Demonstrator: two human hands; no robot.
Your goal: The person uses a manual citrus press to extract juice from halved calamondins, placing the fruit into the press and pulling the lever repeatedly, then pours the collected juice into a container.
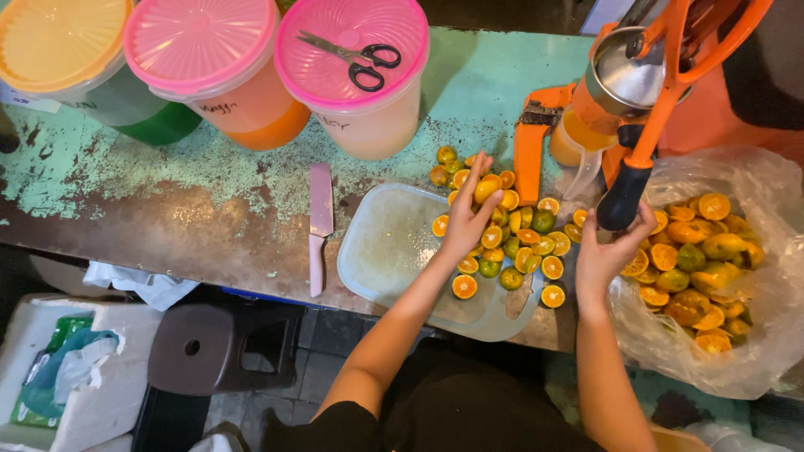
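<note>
Fingers (483,186) of the left hand (466,219) pinch what looks like a halved citrus fruit (488,187) above the pile of halves (511,243) on the tabletop (167,209). Right hand (605,251) wraps the juicer's black lever handle (624,192), whose long axis runs toward one o'clock; the press cup (624,75) lies at two o'clock from the fruit, nearer the right hand.

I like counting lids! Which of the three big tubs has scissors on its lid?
The right-hand pink-lidded tub, nearest the juicer. Black-handled scissors lie on it; the other lids are bare.
</note>
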